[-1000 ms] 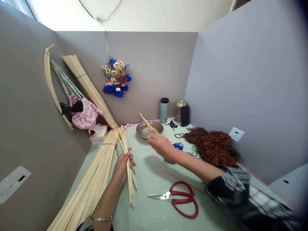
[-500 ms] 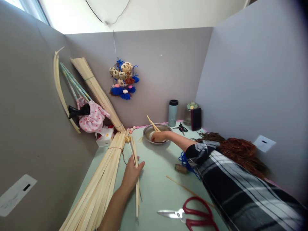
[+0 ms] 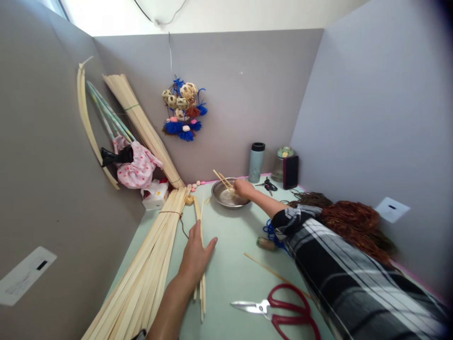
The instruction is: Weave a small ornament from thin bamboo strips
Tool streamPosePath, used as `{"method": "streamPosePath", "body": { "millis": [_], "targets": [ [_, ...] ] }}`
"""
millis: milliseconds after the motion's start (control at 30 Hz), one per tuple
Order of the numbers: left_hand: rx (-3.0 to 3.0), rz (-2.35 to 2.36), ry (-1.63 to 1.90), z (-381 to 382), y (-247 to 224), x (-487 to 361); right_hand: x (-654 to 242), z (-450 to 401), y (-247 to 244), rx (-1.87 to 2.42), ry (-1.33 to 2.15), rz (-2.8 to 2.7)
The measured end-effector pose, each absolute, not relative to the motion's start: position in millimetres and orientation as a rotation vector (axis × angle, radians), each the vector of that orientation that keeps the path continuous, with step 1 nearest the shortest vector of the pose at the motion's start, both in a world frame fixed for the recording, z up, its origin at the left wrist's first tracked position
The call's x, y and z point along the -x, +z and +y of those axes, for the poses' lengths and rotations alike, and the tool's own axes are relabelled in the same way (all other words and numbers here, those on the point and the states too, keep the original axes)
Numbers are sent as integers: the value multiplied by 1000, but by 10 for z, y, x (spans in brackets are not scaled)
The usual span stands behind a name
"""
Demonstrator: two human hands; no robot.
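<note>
Bamboo strips [image 3: 201, 264] at lower centre are pinned flat on the surface [image 3: 233, 245] under the left hand [image 3: 197, 255], its grip spread. Thin sticks [image 3: 222, 180] in the metal bowl [image 3: 226, 197], upper centre, are pinched by the right hand [image 3: 243, 188]; a steady lift seems called for next.

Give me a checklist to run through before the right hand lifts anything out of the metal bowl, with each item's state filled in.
1. Right hand at the metal bowl: ok, it is over the bowl's far rim.
2. Grip on the thin strips in the bowl: cannot tell, the fingers touch them but the closure is too small to see.
3. Left hand holding down the loose strips on the table: ok, palm flat on them.
4. Big strip bundle clear of the hands: ok, it lies left of the left hand.
5. Red scissors out of the way: ok, near the table's front edge, blades shut.
</note>
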State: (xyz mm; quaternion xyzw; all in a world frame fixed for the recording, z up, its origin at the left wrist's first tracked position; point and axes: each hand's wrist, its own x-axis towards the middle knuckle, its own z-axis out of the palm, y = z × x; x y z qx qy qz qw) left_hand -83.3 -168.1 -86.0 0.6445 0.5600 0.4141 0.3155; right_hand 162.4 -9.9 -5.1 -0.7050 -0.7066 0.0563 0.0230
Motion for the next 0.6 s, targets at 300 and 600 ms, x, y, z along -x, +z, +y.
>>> {"method": "streamPosePath", "body": {
  "millis": [300, 600],
  "targets": [
    [-1988, 1547, 1115, -1749, -900, 921, -1716, -132, 143, 2186, 426, -2048],
    [-1971, 1390, 1309, -1880, -683, 853, -1770, -158, 115, 2087, 622, -1921]
  ]
}}
